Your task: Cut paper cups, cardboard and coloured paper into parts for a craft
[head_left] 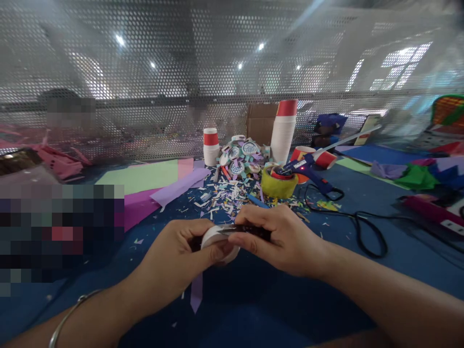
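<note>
My left hand is closed around a short white round piece, which looks like the cut-off base of a paper cup. A pointed lilac paper strip hangs below those fingers. My right hand grips a dark-handled pointed metal blade, its tip lying over the top of the white piece. Fingers hide most of the handle, so I cannot tell whether it is scissors or a knife. The right fingertips are close to the left thumb, just above the blue tabletop.
Paper scraps and a pile of decorated cup bases lie ahead. Stacked paper cups stand behind. A blue glue gun rests on a yellow tape roll, its black cord looping right. Coloured sheets lie left.
</note>
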